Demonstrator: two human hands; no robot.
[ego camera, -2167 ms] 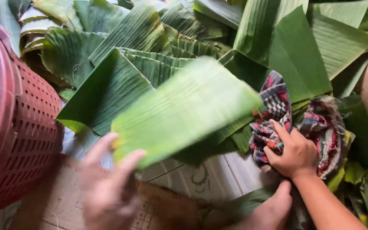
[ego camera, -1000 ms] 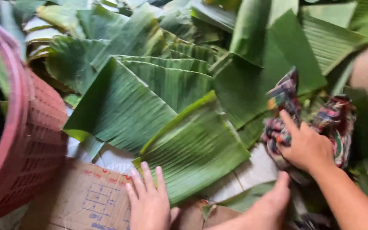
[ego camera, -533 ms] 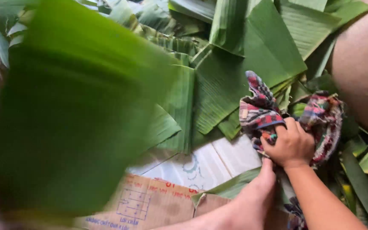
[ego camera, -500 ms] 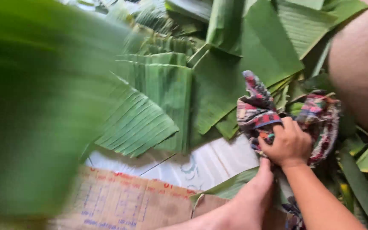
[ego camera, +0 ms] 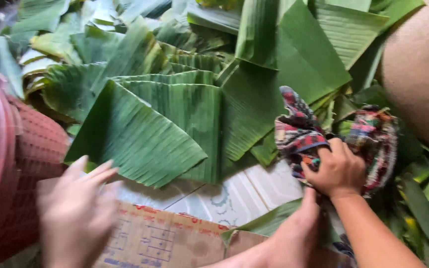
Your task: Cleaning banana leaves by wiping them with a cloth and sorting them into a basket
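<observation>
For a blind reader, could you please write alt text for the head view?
The right hand grips a plaid cloth beside piled banana leaves. The blurred left hand hovers over cardboard, next to a red basket.

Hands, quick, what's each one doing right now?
Left hand: open, blurred, holding nothing, over the cardboard.
Right hand: closed on the plaid cloth.

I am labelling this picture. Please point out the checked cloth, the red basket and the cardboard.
checked cloth (ego camera: pixel 301 134): head view, on its left bunched part.
red basket (ego camera: pixel 28 159): head view, on its woven side wall.
cardboard (ego camera: pixel 165 238): head view, on its printed top face.
</observation>
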